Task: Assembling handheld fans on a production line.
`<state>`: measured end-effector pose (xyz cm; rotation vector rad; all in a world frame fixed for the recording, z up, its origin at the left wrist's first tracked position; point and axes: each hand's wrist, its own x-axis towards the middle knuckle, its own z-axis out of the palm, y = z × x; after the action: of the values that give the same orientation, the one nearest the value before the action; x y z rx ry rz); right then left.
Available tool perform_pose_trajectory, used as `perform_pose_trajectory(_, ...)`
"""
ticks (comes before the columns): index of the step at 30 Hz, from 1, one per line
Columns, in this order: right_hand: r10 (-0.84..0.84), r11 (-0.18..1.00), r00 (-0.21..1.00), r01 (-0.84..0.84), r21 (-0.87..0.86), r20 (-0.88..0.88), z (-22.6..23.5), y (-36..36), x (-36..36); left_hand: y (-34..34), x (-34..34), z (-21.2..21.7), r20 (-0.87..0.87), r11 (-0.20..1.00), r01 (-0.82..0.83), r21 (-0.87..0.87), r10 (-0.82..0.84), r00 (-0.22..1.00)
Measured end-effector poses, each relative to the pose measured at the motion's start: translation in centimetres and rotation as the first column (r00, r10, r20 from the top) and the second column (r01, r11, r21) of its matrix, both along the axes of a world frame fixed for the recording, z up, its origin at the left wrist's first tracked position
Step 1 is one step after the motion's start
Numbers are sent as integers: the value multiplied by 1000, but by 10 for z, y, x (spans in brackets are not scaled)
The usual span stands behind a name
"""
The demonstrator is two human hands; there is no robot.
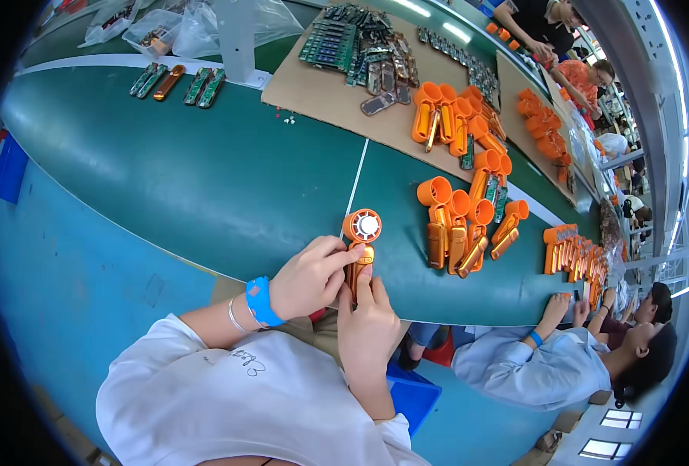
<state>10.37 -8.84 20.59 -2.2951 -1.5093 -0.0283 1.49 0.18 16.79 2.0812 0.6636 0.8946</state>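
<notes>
Near the front edge of the green table, both my hands hold an orange handheld fan [362,226]. Its round head with a white hub points up and away from me, and the shiny copper-orange handle runs down toward me. My left hand [312,273], with a blue band on the wrist, pinches the handle just below the head. Around the lower handle my right hand [368,322] is closed, its fingertips on the front. Part of the handle is hidden by my fingers. Just right of it stand and lie several more orange fans [459,233].
On a cardboard sheet [298,81] at the back lie green circuit boards [329,43] and more orange fan parts [438,116]. Small boards [205,87] and a copper-coloured cover [170,82] lie at the far left beside a metal post [236,39]. A co-worker [546,361] sits to my right.
</notes>
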Motion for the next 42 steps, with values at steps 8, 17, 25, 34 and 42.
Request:
perform_pose_trajectory(8, 70, 972, 996, -55, 230, -56, -26, -4, 13, 2, 0, 5, 72, 894, 78, -442, -51, 996)
perform_pose_trajectory(17, 328, 826, 866, -457, 330, 377, 6, -23, 13, -17, 0, 20, 733, 409, 617, -673, 253, 632)
perform_pose_trajectory(25, 439, 762, 713, 27, 647, -546, 4, -35, 8, -22, 2, 27, 877, 520, 719, -461, 144, 458)
perform_pose_trajectory(34, 435, 757, 680, 78, 649, -590, -4, -47, 8, -30, -4, 34, 883, 556, 715, -425, 82, 461)
perform_pose_trajectory(42, 454, 740, 635, 122, 662, -625, -7, -46, 10, -32, 1, 23, 863, 605, 673, -426, 47, 504)
